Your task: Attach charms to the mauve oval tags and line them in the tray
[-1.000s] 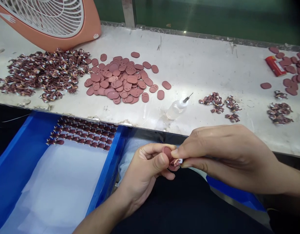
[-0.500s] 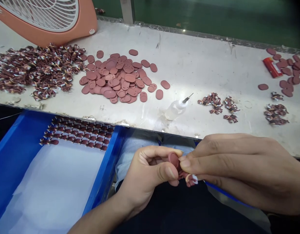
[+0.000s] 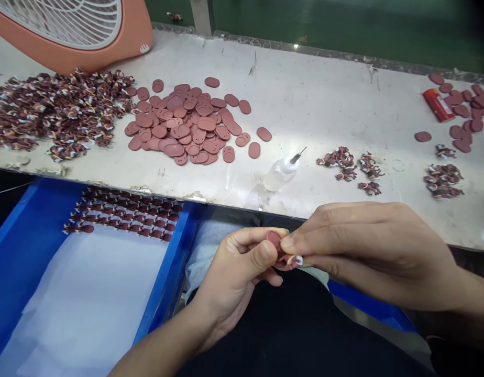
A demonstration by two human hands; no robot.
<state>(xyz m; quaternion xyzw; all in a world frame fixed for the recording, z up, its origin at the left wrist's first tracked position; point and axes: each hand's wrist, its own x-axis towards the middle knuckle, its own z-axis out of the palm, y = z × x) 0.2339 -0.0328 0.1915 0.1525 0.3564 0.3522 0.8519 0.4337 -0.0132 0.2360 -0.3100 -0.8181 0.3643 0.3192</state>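
Note:
Between thumb and fingers my left hand (image 3: 238, 272) grips a reddish-brown oval base (image 3: 273, 239). My right hand (image 3: 367, 251) pinches a small brown figurine (image 3: 291, 262) with a white tip against that base; the fingers hide most of the figurine. Both hands meet just in front of the table edge, above my lap. Beyond them a clear bottle (image 3: 280, 174) with a needle tip stands on the table. Loose figurines (image 3: 338, 158) lie to its right. A pile of oval bases (image 3: 187, 123) spreads out to its left.
A blue drawer (image 3: 153, 293) at left holds white paper (image 3: 96, 298) and rows of figurines on bases (image 3: 135, 217). An orange fan (image 3: 138, 31) stands behind a large figurine heap (image 3: 57, 112). At right lie a red lighter (image 3: 438, 104) and more bases (image 3: 462, 133).
Both hands have risen slightly and shifted a little left, with the base and figurine still held together. The whole view has moved slightly too.

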